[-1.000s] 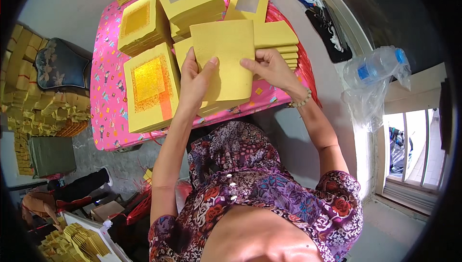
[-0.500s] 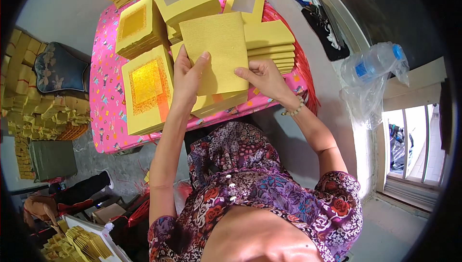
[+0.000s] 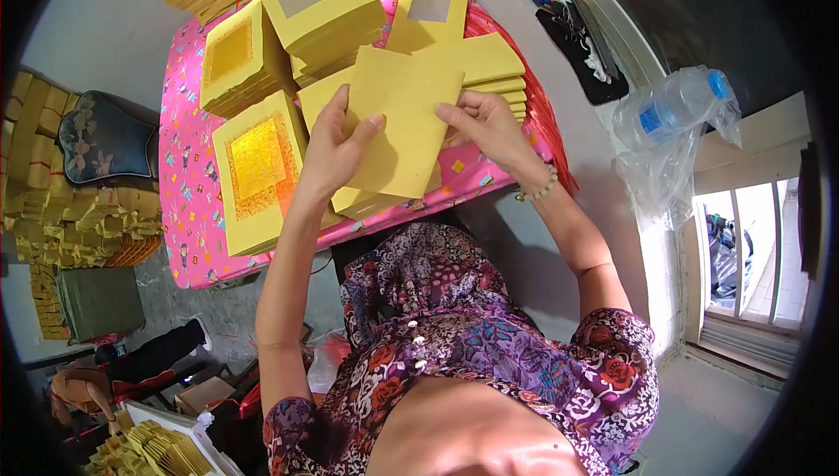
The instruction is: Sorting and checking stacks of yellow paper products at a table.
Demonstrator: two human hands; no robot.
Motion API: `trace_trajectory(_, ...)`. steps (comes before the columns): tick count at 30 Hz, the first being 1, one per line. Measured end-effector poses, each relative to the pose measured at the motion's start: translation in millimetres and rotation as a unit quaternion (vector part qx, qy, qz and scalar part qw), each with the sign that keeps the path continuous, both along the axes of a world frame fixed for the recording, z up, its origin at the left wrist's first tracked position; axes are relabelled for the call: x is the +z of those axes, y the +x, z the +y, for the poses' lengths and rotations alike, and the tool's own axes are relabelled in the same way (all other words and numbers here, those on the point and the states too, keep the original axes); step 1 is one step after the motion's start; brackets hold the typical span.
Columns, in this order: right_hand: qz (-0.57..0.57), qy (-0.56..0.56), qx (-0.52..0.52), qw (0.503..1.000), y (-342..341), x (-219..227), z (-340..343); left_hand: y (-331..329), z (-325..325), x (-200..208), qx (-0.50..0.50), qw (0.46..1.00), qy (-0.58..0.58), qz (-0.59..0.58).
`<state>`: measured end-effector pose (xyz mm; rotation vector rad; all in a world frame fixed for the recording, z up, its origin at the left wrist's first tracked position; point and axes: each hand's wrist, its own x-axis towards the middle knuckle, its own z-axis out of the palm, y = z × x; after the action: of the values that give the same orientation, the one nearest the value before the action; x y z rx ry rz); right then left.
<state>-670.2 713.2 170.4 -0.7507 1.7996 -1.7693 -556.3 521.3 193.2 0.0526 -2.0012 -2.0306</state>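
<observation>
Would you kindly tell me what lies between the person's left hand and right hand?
In the head view, a piece of yellow paper lies between the left hand and the right hand.

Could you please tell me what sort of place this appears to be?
Probably a small paper-goods workshop, perhaps home-based: there is a held piece of yellow paper, similar-coloured stacks on a pink patterned tablecloth, and many more yellow bundles piled at the left.
</observation>
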Motion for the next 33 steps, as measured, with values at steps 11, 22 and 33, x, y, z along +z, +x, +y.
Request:
trace_trajectory(11, 0.042, 0.031, 0.038, 0.998, -23, 27, 14, -25, -19, 13, -0.122, 0.990, -0.042, -0.052)
trace_trajectory(22, 0.043, 0.022, -0.196, 0.979, -107, 30, 20, -135, -39, 6, -0.061, 0.994, 0.035, -0.081)
trace_trajectory(33, 0.158, 0.251, -0.227, 0.928, -129, -34, 55, -182, -4, -66, 0.008, 0.948, -0.297, -0.117)
